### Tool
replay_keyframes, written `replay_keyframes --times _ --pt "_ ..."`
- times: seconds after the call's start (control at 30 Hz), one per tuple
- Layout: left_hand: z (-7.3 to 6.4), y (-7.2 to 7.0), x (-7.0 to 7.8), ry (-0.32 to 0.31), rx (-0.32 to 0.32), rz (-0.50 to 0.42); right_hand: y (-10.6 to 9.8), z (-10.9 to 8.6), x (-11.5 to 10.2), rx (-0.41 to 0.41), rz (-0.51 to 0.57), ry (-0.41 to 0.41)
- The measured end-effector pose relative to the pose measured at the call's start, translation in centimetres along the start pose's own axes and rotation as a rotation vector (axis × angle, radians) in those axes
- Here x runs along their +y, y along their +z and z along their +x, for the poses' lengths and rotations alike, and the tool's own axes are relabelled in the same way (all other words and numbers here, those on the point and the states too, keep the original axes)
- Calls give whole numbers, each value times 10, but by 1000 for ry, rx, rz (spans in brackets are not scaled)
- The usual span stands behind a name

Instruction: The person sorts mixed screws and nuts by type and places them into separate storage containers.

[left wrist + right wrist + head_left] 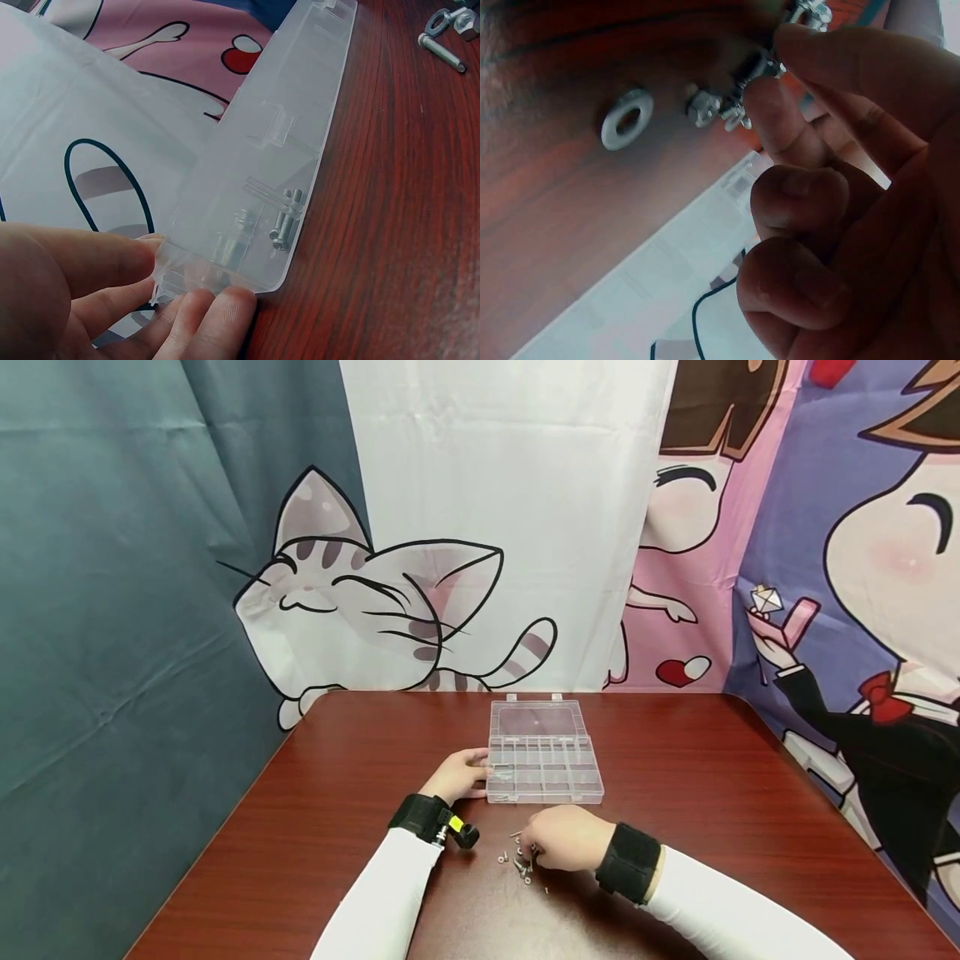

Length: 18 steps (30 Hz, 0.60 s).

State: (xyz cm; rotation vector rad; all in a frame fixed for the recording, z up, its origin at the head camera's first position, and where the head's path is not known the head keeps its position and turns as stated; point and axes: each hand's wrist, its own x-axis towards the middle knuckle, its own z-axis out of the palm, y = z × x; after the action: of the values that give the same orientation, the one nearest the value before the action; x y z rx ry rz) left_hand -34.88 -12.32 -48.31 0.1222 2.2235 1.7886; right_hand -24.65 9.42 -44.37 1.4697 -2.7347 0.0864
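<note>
A clear plastic compartment box (545,797) lies with its lid (536,721) folded back. My left hand (457,774) grips the box's left end, thumb and fingers at its corner in the left wrist view. Inside that end show several screws (283,225). My right hand (567,837) is over a small pile of loose hardware (521,865), its fingers curled and the fingertips at some metal pieces. Whether they pinch one is unclear; the tips are dark and blurred in the right wrist view. A washer (611,133) lies apart from the fingers there.
The reddish-brown wooden table (360,727) bears the box and hardware. A loose screw (442,52) lies off the box's front side. Behind the table hangs a cartoon-printed cloth (487,485). A black wrist strap with a small camera (467,836) sits on the left wrist.
</note>
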Motion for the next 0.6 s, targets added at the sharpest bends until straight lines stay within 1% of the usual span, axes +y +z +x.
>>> replay_keyframes --times 0.23,0.43,0.6 --pt "-1 0 1 1 -9 -3 5 -2 -2 35 -31 17" --pt "1 0 -1 3 -10 0 7 -3 -4 17 -1 47" --pt "2 0 -2 11 -10 -12 10 -4 -6 8 -7 69"
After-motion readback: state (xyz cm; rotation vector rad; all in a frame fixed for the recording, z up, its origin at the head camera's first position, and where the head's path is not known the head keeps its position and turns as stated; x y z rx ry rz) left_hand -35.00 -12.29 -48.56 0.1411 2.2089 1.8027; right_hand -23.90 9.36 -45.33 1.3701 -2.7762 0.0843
